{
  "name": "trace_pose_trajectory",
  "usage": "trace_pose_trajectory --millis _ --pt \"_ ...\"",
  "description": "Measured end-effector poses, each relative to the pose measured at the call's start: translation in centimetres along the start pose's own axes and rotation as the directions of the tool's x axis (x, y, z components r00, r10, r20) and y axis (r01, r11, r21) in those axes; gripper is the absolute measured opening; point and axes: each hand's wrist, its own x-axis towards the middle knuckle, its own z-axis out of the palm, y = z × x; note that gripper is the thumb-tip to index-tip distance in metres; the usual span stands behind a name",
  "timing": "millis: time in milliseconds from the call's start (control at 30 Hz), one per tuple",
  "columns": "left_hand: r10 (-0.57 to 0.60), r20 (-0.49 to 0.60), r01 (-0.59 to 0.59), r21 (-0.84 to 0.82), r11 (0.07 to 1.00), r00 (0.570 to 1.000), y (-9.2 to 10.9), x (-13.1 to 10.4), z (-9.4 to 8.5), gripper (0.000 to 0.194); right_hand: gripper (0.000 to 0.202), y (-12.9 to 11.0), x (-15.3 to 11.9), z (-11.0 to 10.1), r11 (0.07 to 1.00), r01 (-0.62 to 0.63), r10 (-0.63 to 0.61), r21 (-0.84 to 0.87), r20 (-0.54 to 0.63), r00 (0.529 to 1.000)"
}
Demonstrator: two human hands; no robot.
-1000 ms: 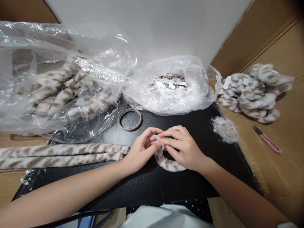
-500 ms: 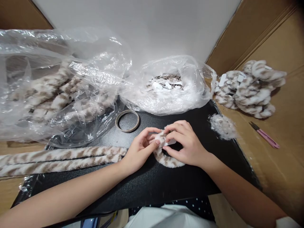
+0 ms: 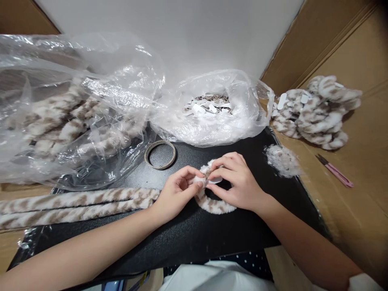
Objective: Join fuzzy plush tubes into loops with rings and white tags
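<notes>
Cream-and-brown plush: a small ring of it, the plush ring (image 3: pixel 216 207), lies on the black tabletop (image 3: pixel 194 242), under the person's fingertips. Clock centred on the ring, twelve toward the wall.

Left hand (image 3: pixel 178 192) in from nine, thumb and forefinger pinching the ring's edge at about ten. Right hand (image 3: pixel 238 182) in from three, arched across the ring's right side; thumb and fingertips bent in to the same spot, gripping there, exact hold partly hidden. Fingertips of both hands nearly meet.

Ring lies roughly flat, hole facing up; near curve bare at six, far curve showing at eleven. Nearly round; with the right side covered, cannot tell a long axis. White tag (image 3: pixel 215 181) juts from the pinch toward three, its long axis about nine to three.

Round about: paired plush strips (image 3: pixel 81 199) at nine, running lengthwise nine to three; cardboard hoop (image 3: pixel 162 166) at ten; bag of white tags (image 3: pixel 209 135) at twelve; plush heap (image 3: pixel 324 117) at two; pink snips (image 3: pixel 336 173) near three.
</notes>
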Motion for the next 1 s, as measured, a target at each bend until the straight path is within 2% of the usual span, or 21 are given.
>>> trace_pose_trajectory --millis 133,233,367,433,500,667,867,1000 --pt "0.019 -0.020 -0.018 0.068 0.998 1.000 0.01 0.00 -0.23 0.012 0.008 0.06 0.07 -0.02 0.999 -0.045 0.044 -0.021 -0.063 0.997" --pt "0.039 0.004 -0.039 0.106 0.994 0.999 -0.04 -0.09 -0.35 0.008 0.005 0.03 0.08 -0.14 0.996 -0.087 0.086 -0.011 -0.086 0.993" --pt "0.065 0.063 -0.076 0.189 0.979 0.996 -0.01 -0.33 -0.33 0.004 0.018 -0.13 0.09 -0.31 0.997 -0.070 0.070 0.016 -0.028 0.997" --pt "0.068 0.081 -0.085 0.234 0.969 0.994 0.07 -0.43 -0.26 0.005 0.014 -0.20 0.11 -0.32 0.999 -0.030 0.030 0.011 -0.010 0.999" --pt "0.071 0.088 -0.092 0.256 0.962 0.994 0.18 -0.47 -0.16 0.006 0.006 -0.23 0.14 -0.32 1.000 -0.029 0.030 0.003 -0.037 0.999" --pt "0.102 0.081 -0.121 0.274 0.954 0.991 0.44 -0.42 0.02 0.007 0.011 -0.30 0.22 -0.65 0.995 -0.103 0.103 0.005 -0.132 0.986" --pt "0.099 0.092 -0.119 0.250 0.961 0.991 0.41 -0.43 -0.05 0.010 0.015 -0.26 0.15 -0.73 0.999 0.032 -0.032 -0.002 -0.004 0.999" --pt "0.104 0.107 -0.127 0.242 0.962 0.989 0.50 -0.45 0.04 0.013 0.014 0.13 0.21 -0.86 0.995 -0.092 0.088 -0.028 -0.107 0.990"
